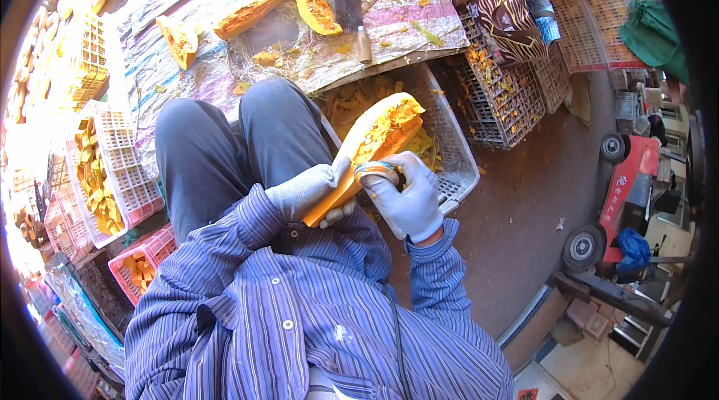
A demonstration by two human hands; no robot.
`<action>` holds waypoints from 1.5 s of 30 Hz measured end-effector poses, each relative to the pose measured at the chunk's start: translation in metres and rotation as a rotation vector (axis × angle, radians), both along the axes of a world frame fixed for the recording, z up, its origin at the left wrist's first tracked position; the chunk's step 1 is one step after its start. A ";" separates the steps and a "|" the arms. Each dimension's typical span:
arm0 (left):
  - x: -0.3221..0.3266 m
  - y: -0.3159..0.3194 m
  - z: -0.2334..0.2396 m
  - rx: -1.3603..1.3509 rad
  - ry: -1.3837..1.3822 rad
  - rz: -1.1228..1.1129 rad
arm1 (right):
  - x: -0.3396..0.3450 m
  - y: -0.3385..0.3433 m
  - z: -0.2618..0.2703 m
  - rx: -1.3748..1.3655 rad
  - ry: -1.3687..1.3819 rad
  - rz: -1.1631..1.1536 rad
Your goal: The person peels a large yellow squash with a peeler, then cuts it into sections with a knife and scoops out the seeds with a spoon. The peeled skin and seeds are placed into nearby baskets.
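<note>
In my left hand, which wears a pale work glove, lies a long cut piece of orange squash, its seedy hollow facing up. My gloved right hand grips a ring-like tool with blue and orange on it, held against the squash's right side; its working edge is hidden. Below the squash stands a grey plastic crate with peelings in it. On the woven plastic sheet ahead are more squash pieces, a cleaver-like blade and a small tool with a wooden handle.
To the left stand a white crate of cut pieces and a pink crate. Littered crates and a patterned bag are at the upper right. A red cart stands further right on the paved ground.
</note>
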State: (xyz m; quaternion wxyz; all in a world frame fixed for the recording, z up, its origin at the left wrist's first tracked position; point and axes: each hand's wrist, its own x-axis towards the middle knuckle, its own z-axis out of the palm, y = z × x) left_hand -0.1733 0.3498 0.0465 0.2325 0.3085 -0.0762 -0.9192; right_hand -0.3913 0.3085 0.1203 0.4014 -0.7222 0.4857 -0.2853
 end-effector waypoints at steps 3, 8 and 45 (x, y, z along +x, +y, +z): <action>-0.004 -0.004 0.008 -0.068 -0.125 -0.084 | -0.001 -0.001 -0.006 -0.015 0.070 0.066; -0.006 -0.008 0.018 -0.144 -0.294 -0.200 | -0.009 -0.008 -0.013 -0.015 0.092 0.167; -0.002 -0.007 -0.018 0.116 0.092 -0.049 | -0.042 -0.043 -0.047 0.221 -0.054 -0.151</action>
